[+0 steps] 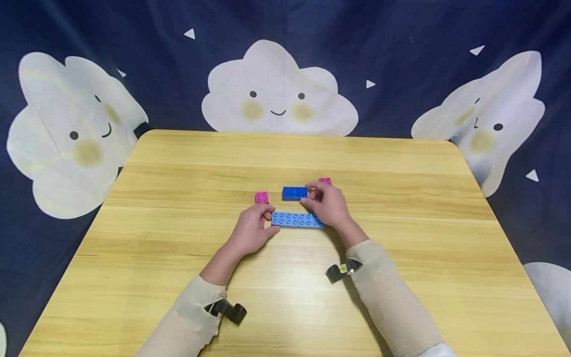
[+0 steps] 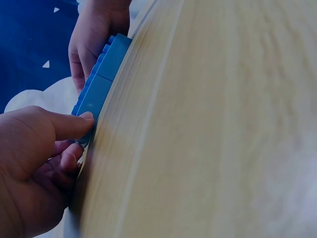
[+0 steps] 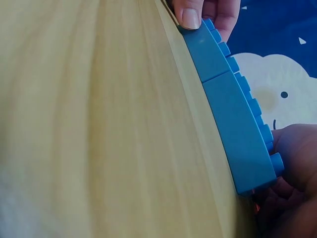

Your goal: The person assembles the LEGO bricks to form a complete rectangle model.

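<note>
Two light blue toy building bricks (image 1: 285, 219) lie end to end in a row on the table. My left hand (image 1: 252, 230) pinches the row's left end, thumb (image 2: 85, 119) on its near side and fingers behind. Beyond the row sits a dark blue building brick (image 1: 294, 193). My right hand (image 1: 329, 204) holds its right end between thumb and index finger, while the palm side overlaps the right light blue brick (image 3: 240, 131). The dark blue brick is hidden in both wrist views.
One pink brick (image 1: 261, 197) lies just beyond my left fingers. Another pink brick (image 1: 325, 180) is partly hidden behind my right hand. The wooden table (image 1: 285, 297) meets a dark blue curtain (image 1: 383, 29) with cloud pictures at its far edge.
</note>
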The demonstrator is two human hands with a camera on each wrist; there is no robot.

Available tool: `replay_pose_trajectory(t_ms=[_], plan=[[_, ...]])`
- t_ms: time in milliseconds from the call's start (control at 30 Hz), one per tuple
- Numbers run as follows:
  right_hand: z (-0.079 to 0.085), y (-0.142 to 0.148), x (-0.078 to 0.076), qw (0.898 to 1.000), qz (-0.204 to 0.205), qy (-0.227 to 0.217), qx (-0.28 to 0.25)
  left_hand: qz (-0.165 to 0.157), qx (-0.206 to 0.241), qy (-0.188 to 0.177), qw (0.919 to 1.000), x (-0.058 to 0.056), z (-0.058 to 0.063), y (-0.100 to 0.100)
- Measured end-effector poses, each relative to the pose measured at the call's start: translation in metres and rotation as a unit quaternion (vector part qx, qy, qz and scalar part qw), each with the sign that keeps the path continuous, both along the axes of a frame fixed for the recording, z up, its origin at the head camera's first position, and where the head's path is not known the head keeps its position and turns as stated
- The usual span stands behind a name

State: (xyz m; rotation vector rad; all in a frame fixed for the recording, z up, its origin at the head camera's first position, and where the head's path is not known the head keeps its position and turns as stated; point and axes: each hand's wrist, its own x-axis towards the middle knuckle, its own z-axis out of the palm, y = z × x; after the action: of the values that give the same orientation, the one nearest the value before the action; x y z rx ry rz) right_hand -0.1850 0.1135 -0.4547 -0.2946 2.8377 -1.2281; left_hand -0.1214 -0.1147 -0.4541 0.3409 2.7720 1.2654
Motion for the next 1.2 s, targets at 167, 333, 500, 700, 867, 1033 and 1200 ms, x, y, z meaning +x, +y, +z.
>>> replay_pose_trajectory(t_ms=[167,333,500,700,867,1033,1200], plan=[[0.000,0.000,-0.001,1.000,0.002,0.003,-0.001,0.002,-0.001,0.005,1.0000,0.000,-0.001,0.000],[0.000,-0.001,0.000,1.000,0.000,0.001,-0.007,0.001,-0.003,-0.001,1.0000,0.001,0.001,0.000],[0.000,0.000,0.000,1.000,0.001,0.001,-0.017,0.001,-0.005,-0.007,1.0000,0.001,0.002,0.000],[0.001,0.001,0.002,0.999,0.002,0.002,-0.033,0.003,-0.004,-0.012,0.9999,0.002,0.001,0.000],[0.003,0.004,0.005,0.999,0.001,-0.001,-0.051,0.007,-0.005,-0.015,0.9999,0.003,0.001,0.001],[0.006,0.008,0.008,0.997,0.003,-0.002,-0.071,0.009,-0.008,-0.015,0.9998,0.003,0.001,0.001],[0.012,0.011,0.011,0.996,0.007,0.005,-0.085,0.006,-0.007,-0.010,0.9999,0.002,0.001,0.001]])
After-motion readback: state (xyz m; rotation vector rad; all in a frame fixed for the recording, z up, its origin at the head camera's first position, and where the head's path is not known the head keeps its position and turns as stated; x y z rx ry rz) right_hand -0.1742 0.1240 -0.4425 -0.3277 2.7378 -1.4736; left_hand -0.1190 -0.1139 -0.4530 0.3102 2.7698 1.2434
